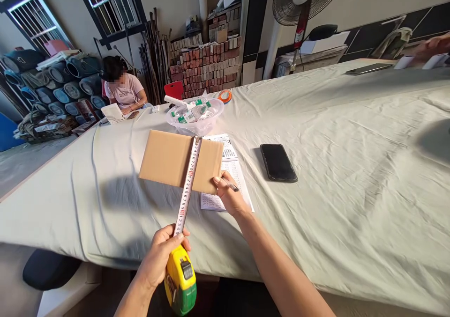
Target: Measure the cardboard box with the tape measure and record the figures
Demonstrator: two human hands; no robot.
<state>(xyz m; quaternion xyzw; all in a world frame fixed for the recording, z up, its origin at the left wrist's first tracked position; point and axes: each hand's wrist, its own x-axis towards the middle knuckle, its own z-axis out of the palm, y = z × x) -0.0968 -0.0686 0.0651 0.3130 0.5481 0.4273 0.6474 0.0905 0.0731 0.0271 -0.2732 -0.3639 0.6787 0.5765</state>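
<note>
My left hand (160, 256) is closed around a yellow and green tape measure (180, 282) near the table's front edge. Its white blade (188, 186) runs away from me across a flat brown cardboard box (168, 160), with the hook at the box's far edge. My right hand (230, 197) holds the near right corner of the box, thumb on top, and also grips a dark pen (232, 186) between its fingers. Under the box lies a printed paper sheet (234, 167).
A black phone (278, 162) lies right of the paper. A clear plastic bowl (197, 113) of small green and white packs stands behind the box, with an orange tape roll (225, 96) beyond. A person (123, 90) sits at the table's far left end. A fan (302, 1) stands behind.
</note>
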